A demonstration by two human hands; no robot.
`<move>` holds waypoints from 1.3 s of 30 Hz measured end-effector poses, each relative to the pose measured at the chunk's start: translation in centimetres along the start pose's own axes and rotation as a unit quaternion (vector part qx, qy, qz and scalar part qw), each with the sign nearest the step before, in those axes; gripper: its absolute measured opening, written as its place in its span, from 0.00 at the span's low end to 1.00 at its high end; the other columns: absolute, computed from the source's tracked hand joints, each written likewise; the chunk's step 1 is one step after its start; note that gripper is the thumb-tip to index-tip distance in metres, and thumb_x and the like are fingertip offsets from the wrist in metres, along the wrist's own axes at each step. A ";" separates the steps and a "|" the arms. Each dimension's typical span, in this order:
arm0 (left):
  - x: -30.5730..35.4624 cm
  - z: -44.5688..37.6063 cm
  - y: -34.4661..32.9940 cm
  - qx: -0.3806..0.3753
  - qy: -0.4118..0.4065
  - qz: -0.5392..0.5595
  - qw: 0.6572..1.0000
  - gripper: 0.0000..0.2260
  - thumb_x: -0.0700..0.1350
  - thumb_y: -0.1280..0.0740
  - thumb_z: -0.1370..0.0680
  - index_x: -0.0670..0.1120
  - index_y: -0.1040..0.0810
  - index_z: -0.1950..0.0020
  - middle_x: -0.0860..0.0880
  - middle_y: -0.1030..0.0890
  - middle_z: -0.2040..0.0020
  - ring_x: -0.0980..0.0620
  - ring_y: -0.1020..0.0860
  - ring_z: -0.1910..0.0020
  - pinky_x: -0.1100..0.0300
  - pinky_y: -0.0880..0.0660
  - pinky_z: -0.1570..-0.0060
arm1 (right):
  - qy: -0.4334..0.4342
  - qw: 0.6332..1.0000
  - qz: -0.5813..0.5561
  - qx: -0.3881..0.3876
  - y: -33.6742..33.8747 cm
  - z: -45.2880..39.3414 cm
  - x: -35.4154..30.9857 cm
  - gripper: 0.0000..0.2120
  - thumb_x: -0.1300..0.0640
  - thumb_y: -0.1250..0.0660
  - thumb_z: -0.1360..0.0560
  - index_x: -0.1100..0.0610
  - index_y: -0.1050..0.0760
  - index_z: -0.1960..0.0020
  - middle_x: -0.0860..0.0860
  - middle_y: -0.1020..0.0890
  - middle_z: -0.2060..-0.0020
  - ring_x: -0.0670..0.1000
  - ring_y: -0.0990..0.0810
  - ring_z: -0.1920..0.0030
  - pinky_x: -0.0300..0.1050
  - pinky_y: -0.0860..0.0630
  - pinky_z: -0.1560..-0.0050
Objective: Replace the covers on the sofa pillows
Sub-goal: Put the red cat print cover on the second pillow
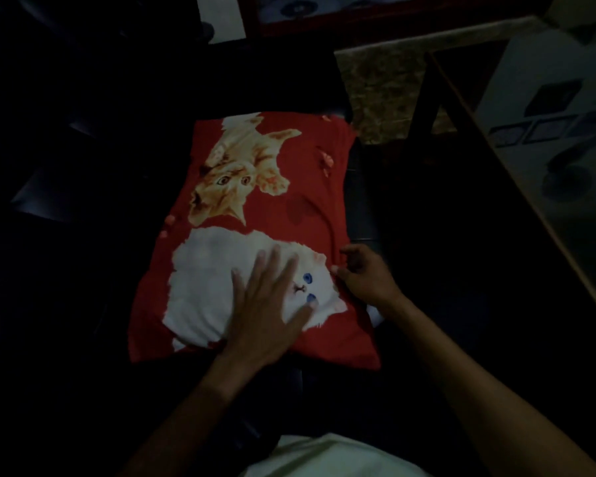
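Note:
A pillow in a red cover (289, 201) printed with an orange kitten and a white cat lies flat on a dark sofa seat (66, 270). My left hand (269, 304) presses flat on the white cat print, fingers spread and straight. At the pillow's right edge, my right hand (365, 273) has its fingers curled and thumb out against the cover's side; whether it pinches the fabric cannot be told. A sliver of white (375, 313) shows below the right wrist at the pillow's edge.
The scene is very dim. A patterned rug (379, 91) lies on the floor beyond the pillow. A wooden-edged glass table (516, 187) runs along the right side. White cloth (324, 456) sits at the bottom, close to my body.

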State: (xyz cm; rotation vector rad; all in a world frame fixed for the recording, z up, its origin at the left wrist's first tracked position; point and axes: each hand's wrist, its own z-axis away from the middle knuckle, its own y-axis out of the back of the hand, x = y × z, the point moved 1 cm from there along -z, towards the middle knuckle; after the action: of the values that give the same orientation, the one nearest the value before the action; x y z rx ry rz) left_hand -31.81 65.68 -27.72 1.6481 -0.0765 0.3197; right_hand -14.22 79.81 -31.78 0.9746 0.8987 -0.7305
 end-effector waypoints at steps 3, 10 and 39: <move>-0.2 1.4 -1.6 0.009 -0.036 -0.065 0.997 0.30 0.66 0.46 0.18 0.58 0.46 0.19 0.52 0.54 0.17 0.50 0.57 0.19 0.34 0.59 0.25 | 0.000 0.998 0.005 0.070 2.0 -0.7 -0.3 0.11 0.63 0.26 0.25 0.47 0.19 0.57 0.42 0.17 0.64 0.45 0.16 0.58 0.36 0.19 0.51; -0.5 1.3 -0.2 0.122 -0.022 0.088 0.988 0.10 0.52 0.33 0.22 0.53 0.14 0.45 0.52 0.20 0.34 0.49 0.28 0.29 0.38 0.35 0.29 | -0.052 0.998 -0.016 0.005 2.6 1.7 -1.6 0.13 0.47 0.20 0.30 0.50 0.22 0.55 0.47 0.16 0.60 0.44 0.16 0.61 0.41 0.20 0.61; 2.9 4.7 0.8 0.094 -0.062 0.132 0.985 0.17 0.39 0.29 0.28 0.45 0.17 0.39 0.50 0.18 0.46 0.52 0.20 0.46 0.55 0.24 0.46 | -0.256 0.892 -0.343 -0.142 -1.7 7.0 -1.4 0.12 0.57 0.28 0.22 0.63 0.18 0.42 0.58 0.13 0.51 0.53 0.15 0.54 0.44 0.17 0.59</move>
State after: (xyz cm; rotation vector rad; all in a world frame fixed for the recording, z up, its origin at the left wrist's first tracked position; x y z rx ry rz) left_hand -28.49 61.37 -26.51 1.8467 -0.3704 0.4365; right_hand -14.15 72.95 -29.24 0.1481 0.8386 -1.3368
